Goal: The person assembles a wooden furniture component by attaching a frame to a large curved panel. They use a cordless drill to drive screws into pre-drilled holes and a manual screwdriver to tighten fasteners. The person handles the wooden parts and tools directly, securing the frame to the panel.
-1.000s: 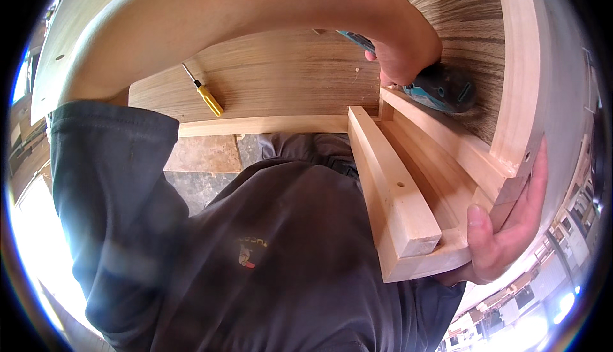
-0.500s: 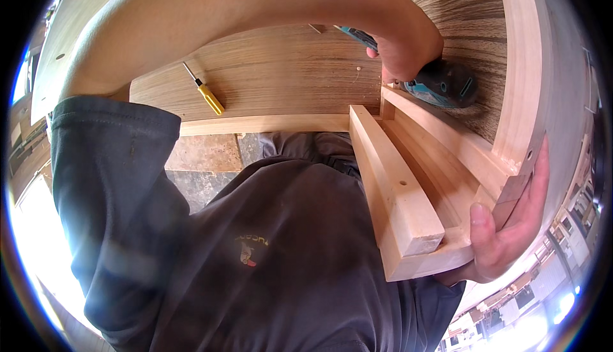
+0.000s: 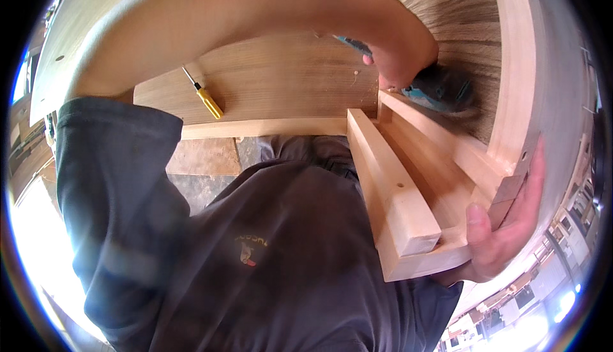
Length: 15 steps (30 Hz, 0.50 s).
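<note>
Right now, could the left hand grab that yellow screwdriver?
Probably not without letting go first: the left hand grips a power tool. Otherwise the way looks free, as the yellow screwdriver lies uncovered on the wood-grain panel.

Raw pale wood against a streaky brown panel [image 3: 274, 77], with plastic tools and dark cloth.
The frame [image 3: 513, 64] looks like bare timber, planed smooth and matt, and the bar [image 3: 396, 189] is the same light wood with fine, faint grain; the panel shows wavy wood figure under a low sheen. From here the screwdriver [image 3: 208, 101] has a glossy yellow plastic handle and a bright metal shaft, while the drill [image 3: 440, 89] is teal and black plastic, its finish blurred. The shirt [image 3: 274, 288] is soft, matt cloth; the grey floor [image 3: 195, 189] looks rough.
</note>
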Motion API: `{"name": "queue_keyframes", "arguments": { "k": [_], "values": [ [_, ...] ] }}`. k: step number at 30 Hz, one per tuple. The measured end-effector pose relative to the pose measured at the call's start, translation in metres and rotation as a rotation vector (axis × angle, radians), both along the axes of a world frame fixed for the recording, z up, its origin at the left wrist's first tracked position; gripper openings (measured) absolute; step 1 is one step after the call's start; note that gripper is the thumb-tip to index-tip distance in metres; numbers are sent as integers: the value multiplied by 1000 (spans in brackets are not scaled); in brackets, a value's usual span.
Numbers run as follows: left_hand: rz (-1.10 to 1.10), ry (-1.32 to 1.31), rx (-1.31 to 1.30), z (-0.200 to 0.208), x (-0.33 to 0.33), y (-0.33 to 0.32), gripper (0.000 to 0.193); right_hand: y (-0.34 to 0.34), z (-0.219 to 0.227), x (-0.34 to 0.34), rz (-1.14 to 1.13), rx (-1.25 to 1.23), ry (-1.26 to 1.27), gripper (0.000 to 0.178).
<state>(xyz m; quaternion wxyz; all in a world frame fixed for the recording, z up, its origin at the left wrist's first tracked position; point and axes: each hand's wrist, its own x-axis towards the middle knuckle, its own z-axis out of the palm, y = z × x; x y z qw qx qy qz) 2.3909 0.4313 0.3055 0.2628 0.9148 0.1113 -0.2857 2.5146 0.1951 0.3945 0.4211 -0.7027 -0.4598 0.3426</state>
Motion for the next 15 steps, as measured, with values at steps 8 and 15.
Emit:
{"name": "queue_keyframes", "arguments": {
  "k": [8, 15],
  "values": [
    [32, -165, -29, 4, -24, -6, 39, 0, 7, 0, -25, -116, -42, 113],
    [232, -354, -207, 8, -53, 2, 44, -5, 10, 11, 95, -76, -157, 106]
  ]
}}
